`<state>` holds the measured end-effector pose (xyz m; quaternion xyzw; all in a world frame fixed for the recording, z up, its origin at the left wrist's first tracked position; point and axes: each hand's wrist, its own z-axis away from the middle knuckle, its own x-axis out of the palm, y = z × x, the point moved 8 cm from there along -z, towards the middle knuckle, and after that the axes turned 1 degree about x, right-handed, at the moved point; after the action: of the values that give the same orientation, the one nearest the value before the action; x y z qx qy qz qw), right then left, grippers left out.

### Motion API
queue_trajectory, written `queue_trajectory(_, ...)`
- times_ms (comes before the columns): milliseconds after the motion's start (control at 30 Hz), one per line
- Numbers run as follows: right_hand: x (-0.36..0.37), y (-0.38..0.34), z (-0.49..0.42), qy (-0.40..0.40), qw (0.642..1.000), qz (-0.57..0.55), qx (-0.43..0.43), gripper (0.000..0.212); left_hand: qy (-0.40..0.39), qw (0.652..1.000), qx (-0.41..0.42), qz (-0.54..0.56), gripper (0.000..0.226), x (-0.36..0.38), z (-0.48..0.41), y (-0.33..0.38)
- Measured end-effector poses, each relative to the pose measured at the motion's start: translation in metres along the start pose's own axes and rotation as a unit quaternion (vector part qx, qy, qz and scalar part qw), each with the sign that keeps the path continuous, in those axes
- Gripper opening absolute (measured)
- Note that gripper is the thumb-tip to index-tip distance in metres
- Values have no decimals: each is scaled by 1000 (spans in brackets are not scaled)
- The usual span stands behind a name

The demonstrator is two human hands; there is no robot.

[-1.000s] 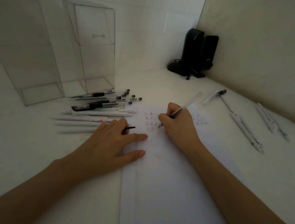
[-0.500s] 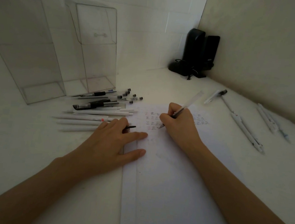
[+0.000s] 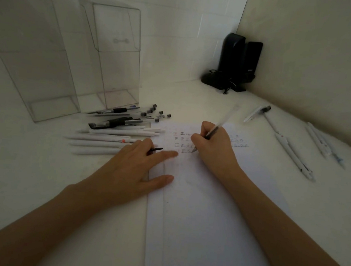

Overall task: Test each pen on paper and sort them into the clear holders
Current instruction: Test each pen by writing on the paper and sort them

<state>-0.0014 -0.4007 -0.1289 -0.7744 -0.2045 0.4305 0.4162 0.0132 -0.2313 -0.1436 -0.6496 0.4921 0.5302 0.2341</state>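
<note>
Dim white corner setup: white tabletop [image 3: 29, 173], pale tiled wall [image 3: 179, 27] at the back and a plain beige wall [image 3: 314, 60] down the right side. Black speaker-ish devices w/ a cable [image 3: 235, 64] sit tucked in the far corner, can't tell exactly what they are. Long white sheet of paper [image 3: 205, 220] runs from the near edge up the middle, w/ rows of small test marks at its far end. Right hand [image 3: 214, 144] grips a clear-barrel pen [image 3: 224, 124], fingers curled round it, tip down on the paper right by the marks. Left hand [image 3: 133, 171] lies flat w/ fingers spread on the paper's left edge. A small black bit [image 3: 156, 149] pokes out between the fingers, prob a cap but can't tell. Just left of the paper is a pile of pens [image 3: 124, 126], white ones nearer, clear and black ones farther. Behind that pile, far left, are two tall clear holders [image 3: 34, 67] [image 3: 115, 59] side by side, nothing visible inside them. Right of the paper is a white pen w/ a dark end [image 3: 257, 113], then a long white pen [image 3: 291, 151], and a few more white pens [image 3: 322, 143] near the right wall.
</note>
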Motion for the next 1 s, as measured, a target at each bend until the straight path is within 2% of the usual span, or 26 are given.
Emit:
queue_trajectory(100, -2, 0, 1, 5, 999, -32, 4, 29, 22, 989, -60, 137, 42, -6, 0, -6)
queue_trajectory(233, -5, -16, 3, -18, 991, -130, -12, 32, 67, 975, -91, 193, 34, -13, -3, -14)
queue_trajectory(300, 0, -29, 6, -78, 971, -225, -28, 25, 85, 965, -106, 225, 23, -17, -3, -20)
queue_trajectory(367, 11, -38, 11, -154, 932, -327, -24, 21, 101, 957, -117, 246, 13, -20, -3, -25)
queue_trajectory(433, 22, -40, 16, -203, 904, -376, -2, 24, 110, 954, -118, 255, 10, -21, -3, -26)
queue_trajectory(633, 30, -40, 19, -220, 911, -348, -5, 19, 115, 952, -93, 267, 8, -30, -4, -14)
queue_trajectory(800, 45, -42, 31, -267, 913, -307, 17, 26, 116, 976, -17, 186, 21, -33, -2, -1)
queue_trajectory(1000, 48, -56, 34, -238, 925, -295, -28, 27, 147, 979, 23, 137, 29, -40, 4, 9)
